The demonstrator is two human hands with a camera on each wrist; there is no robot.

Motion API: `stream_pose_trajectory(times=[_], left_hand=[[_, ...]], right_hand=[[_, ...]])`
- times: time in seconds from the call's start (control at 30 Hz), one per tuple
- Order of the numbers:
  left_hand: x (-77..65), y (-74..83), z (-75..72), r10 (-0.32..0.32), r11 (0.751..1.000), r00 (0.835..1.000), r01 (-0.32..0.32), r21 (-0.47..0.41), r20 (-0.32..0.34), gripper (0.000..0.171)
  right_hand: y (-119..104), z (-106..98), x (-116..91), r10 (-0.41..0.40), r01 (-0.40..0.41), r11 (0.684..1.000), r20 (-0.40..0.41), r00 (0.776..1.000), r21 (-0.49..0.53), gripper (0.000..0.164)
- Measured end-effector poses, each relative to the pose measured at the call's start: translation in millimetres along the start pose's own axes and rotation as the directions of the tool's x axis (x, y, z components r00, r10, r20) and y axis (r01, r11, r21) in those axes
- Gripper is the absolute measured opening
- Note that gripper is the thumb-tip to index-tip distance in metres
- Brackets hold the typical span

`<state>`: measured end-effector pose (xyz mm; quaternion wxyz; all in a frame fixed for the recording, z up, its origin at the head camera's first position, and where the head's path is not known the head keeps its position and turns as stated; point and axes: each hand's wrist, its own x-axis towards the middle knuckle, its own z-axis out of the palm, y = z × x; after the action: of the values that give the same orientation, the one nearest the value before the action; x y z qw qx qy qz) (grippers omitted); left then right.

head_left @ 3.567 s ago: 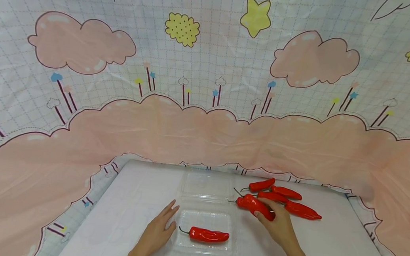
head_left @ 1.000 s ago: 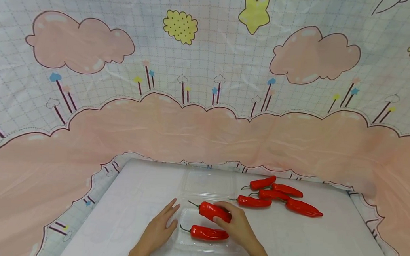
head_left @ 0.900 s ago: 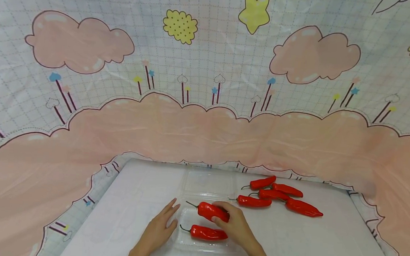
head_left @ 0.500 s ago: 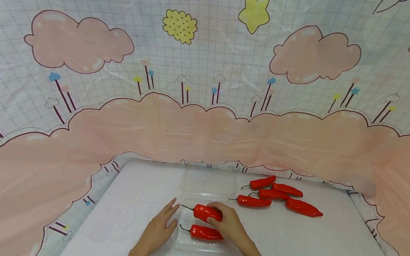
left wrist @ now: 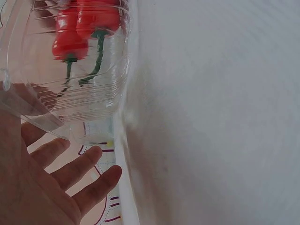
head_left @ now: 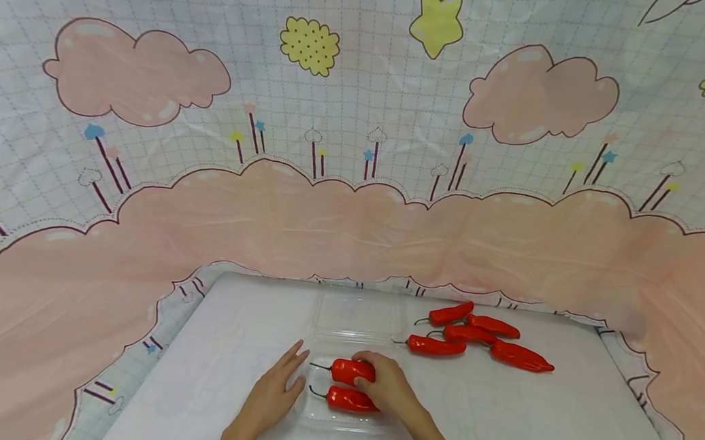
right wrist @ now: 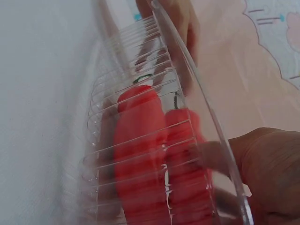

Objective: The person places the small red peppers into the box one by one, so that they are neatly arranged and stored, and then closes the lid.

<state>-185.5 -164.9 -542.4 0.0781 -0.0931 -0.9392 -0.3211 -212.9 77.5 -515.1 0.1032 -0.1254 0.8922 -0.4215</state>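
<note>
A clear plastic clamshell box [head_left: 344, 422] lies with its lid folded back [head_left: 358, 314]. In its tray, one red chili pepper [head_left: 349, 400] lies sideways, green stem to the left. Just behind it my right hand [head_left: 394, 391] grips a second red chili pepper [head_left: 343, 371] by its tip end, thumb on the near side. The right wrist view shows both peppers side by side through the ribbed box wall [right wrist: 136, 150]. My left hand [head_left: 269, 397] stays at the box's left edge, fingers extended; they reach along the box's outside in the left wrist view.
Several more red chili peppers [head_left: 470, 334] lie in a loose group at the back right of the white table [head_left: 528, 423]. A cartoon-printed cloth [head_left: 388, 236] hangs behind the table and runs along its sides.
My right hand has carried a pepper from the pile leftward, then lowered it into the tray behind the first one. My left hand has hardly moved.
</note>
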Motion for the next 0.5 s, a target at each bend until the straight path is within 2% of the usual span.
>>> stream_pose_trajectory(times=[0.27, 0.5], left_hand=[[1.8, 1.8, -1.2, 0.006, 1.0, 1.0, -0.006, -0.001, -0.005, 0.047], [1.3, 0.9, 0.8, -0.015, 1.0, 1.0, 0.015, -0.009, 0.01, 0.047]], right_hand=[[3, 5, 4, -0.018, 0.018, 0.999, 0.016, 1.0, -0.031, 0.037], [6, 11, 5, -0.023, 0.024, 0.999, 0.022, 1.0, -0.03, 0.035]])
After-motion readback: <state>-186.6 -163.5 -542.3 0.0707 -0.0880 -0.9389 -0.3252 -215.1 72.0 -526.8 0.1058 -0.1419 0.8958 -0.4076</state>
